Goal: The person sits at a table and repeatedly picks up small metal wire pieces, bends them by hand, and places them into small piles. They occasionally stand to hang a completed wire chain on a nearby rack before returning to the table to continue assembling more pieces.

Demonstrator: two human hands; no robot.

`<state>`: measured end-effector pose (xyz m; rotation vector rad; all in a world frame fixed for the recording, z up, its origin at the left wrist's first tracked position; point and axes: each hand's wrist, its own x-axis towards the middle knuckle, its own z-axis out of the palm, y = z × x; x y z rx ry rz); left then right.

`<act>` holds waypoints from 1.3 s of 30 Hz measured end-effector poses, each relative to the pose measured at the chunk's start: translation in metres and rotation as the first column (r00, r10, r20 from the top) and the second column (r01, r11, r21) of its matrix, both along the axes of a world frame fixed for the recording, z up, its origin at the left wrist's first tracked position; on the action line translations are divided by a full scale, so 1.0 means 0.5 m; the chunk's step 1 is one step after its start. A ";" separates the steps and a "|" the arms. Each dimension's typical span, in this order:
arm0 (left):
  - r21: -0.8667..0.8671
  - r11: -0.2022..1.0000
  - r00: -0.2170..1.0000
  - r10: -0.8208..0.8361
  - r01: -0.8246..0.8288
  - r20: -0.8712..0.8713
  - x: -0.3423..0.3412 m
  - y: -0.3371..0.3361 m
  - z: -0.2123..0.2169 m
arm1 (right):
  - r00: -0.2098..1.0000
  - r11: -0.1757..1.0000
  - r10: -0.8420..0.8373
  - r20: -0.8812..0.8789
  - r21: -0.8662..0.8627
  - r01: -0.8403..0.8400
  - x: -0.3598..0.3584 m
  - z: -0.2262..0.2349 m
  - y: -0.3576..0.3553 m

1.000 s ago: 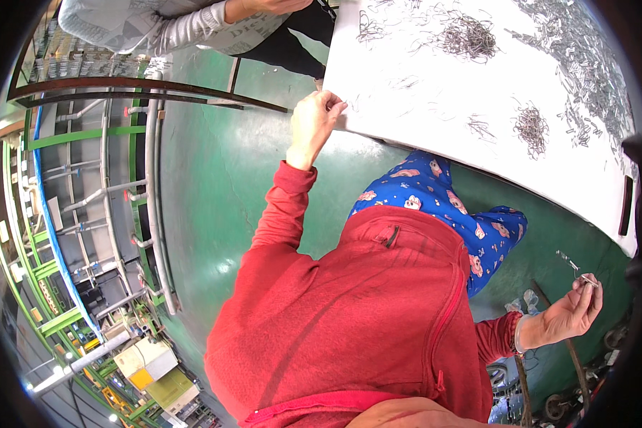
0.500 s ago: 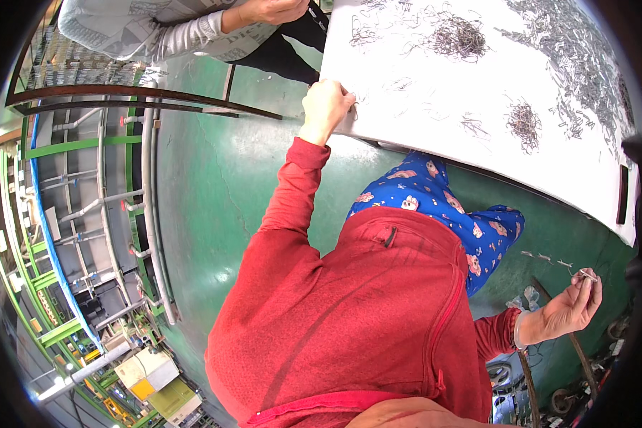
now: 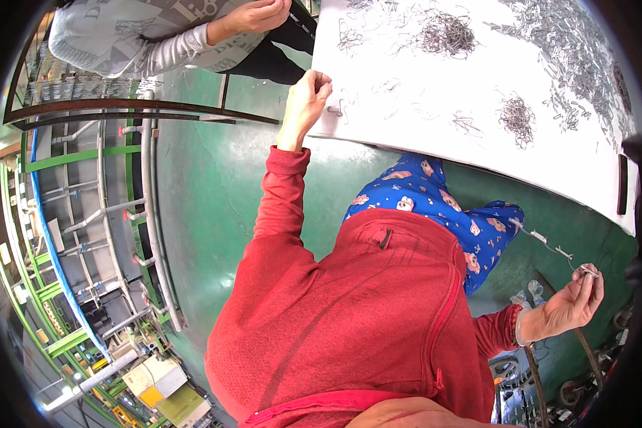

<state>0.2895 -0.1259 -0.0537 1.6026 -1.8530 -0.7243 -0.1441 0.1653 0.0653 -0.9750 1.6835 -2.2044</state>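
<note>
White desk point(image 3: 567, 167) strewn with wires point(image 3: 446, 36): my right grip point(image 3: 572, 305) pinches a thin strand point(image 3: 540, 237); at the edge, I cannot tell whether my left grip point(image 3: 304, 103) is closed.

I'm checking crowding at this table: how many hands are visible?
3: left hand near the table's left edge, right hand lower right, co-worker's hand at top. Others may be hidden.

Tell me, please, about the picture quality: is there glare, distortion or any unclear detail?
In the head view, the white table is very bright, nearly washed out; in the same view, the green floor shows pale glare, the fisheye bends the table's front edge and the corners fall black; also there, what the right hand pinches is too small to identify.
</note>
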 end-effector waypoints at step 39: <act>-0.496 0.784 0.927 -0.287 0.373 0.243 -0.157 -0.034 0.052 | 0.992 0.992 -0.110 0.066 -0.047 0.113 0.020 -0.008 0.017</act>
